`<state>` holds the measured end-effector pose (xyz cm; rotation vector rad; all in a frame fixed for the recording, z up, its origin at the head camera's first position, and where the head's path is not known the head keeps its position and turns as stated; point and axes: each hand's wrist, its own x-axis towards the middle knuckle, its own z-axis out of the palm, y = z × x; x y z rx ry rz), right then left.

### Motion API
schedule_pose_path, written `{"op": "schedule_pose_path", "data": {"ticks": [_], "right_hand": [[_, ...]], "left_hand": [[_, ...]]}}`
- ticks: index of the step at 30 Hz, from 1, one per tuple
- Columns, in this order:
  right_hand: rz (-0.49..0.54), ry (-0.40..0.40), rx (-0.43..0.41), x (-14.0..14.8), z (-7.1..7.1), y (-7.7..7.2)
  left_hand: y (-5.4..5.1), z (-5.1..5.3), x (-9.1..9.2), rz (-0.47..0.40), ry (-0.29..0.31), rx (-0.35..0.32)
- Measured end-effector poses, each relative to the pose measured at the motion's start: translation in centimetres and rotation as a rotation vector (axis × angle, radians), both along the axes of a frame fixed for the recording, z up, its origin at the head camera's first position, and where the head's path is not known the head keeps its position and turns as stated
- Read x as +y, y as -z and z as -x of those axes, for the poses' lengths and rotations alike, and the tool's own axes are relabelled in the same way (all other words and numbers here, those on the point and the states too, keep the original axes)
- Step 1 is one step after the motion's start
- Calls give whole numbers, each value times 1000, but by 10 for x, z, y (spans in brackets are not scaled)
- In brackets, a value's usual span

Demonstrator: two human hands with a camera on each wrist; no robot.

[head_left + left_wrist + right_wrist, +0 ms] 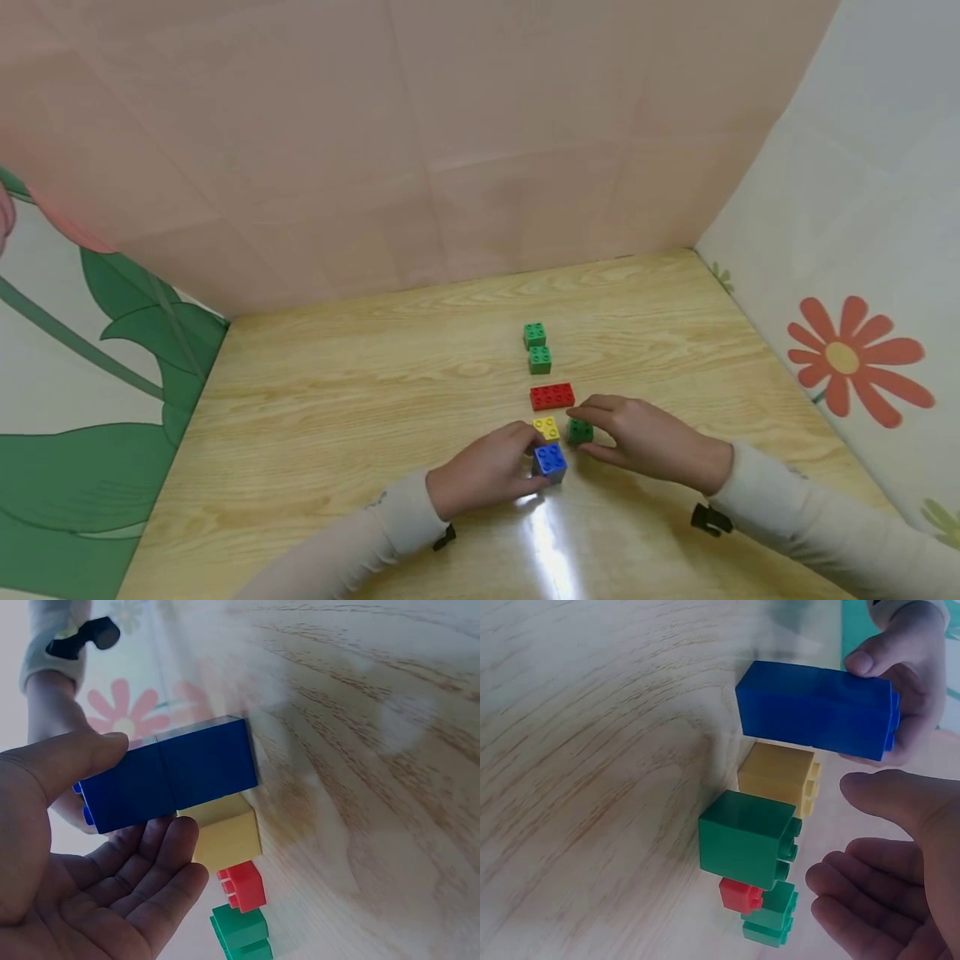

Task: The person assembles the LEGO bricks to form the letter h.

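Note:
My left hand (487, 468) pinches the upper part of two stacked blue toy bricks (551, 460), thumb on one side and fingers on the other. The seam between the blue bricks (169, 774) shows in the left wrist view. Right behind the stack stands a yellow brick (546, 428). My right hand (641, 437) is spread around a green brick (580, 432) to the right of the yellow one. The right wrist view shows a gap between its fingers and that green brick (742, 838), which stands with its studs up.
Farther back lies a long red brick (552, 397). Beyond it stand two more green bricks, a nearer one (540, 360) and a farther one (534, 335). The wooden table (360, 400) meets a pink wall covering (420, 167) behind and a flower-printed sheet (855, 250) on the right.

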<state>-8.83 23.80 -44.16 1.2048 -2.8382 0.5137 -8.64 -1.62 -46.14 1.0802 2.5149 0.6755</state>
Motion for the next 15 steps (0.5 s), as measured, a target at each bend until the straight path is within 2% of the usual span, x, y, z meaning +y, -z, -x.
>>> {"op": "schedule_pose_path", "data": {"ticks": [10, 15], "right_hand": [[-36, 58, -21, -2, 3, 6], [-47, 71, -41, 0, 5, 11]], "left_hand": [[0, 4, -11, 21, -78, -58], [1, 6, -18, 13, -103, -35]]}}
